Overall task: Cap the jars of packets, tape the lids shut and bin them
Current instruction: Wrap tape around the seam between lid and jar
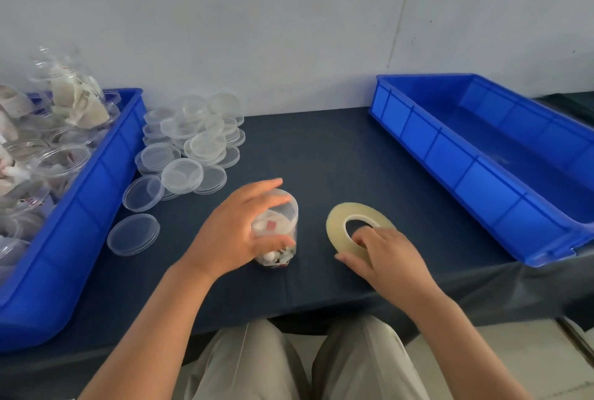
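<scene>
Gripping the jar of packets (277, 230) at centre, the left hand (231, 232) may tip it if the right hand (389, 259), pinching the tape roll (336, 222), tugs hard.

A single view comes from a wide-angle camera worn on the person's head. It faces forward and steeply down across the desk (337, 148) to the wall (289, 13) behind. The left hand (231, 232) gripping the jar (283, 222) and the right hand (389, 258) pinching the tape roll (336, 222) sit close, mid-frame. The left bin (80, 222) and right bin (466, 181) run off the side edges, and the person's knees (257, 361) fill the bottom.
</scene>
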### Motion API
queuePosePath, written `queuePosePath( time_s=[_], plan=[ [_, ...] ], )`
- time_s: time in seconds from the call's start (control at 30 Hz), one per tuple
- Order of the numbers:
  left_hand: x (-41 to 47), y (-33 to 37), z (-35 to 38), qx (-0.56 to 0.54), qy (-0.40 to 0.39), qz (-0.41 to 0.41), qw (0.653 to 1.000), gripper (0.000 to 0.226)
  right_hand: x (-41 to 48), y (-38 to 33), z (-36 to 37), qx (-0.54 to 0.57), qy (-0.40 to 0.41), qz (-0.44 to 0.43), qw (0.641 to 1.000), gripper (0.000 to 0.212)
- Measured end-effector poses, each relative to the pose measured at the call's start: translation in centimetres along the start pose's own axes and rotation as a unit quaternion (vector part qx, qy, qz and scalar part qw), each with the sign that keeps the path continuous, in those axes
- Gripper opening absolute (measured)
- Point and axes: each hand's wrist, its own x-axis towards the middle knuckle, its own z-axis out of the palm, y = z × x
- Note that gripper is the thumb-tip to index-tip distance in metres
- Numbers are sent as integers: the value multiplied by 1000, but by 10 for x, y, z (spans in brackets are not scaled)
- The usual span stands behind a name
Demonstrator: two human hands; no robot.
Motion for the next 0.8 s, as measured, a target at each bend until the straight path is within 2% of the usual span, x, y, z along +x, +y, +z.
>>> queuePosePath(
  time_s=[0.07,0.13,0.23,0.3,0.4,0.47,0.57,0.67,0.8],
  plan=[
    [-2,9,-3,55,32,10,998,74,-3,-23,2,86,40,33,995,48],
    [-12,27,-1,93,105,16,990,60,-12,-43,4,236,91,60,966,47],
    [-36,61,12,23,207,26,978,33,-29,-70,3,410,119,40,903,54],
    [-48,85,20,-17,212,17,977,35,-38,-82,-1,457,107,16,883,51],
    [-56,104,26,-17,195,1,981,37,-47,-93,-8,486,87,7,870,46],
    [-57,107,24,-26,213,-19,977,34,-53,-99,-12,484,87,8,871,45],
    [-59,109,24,-78,240,-62,966,30,-59,-105,-17,443,94,15,891,41],
    [-60,113,26,-92,256,-78,959,18,-64,-109,-18,411,106,18,905,48],
    [-59,113,25,-140,222,-113,958,6,-70,-112,-14,395,105,26,912,49]
  ],
)
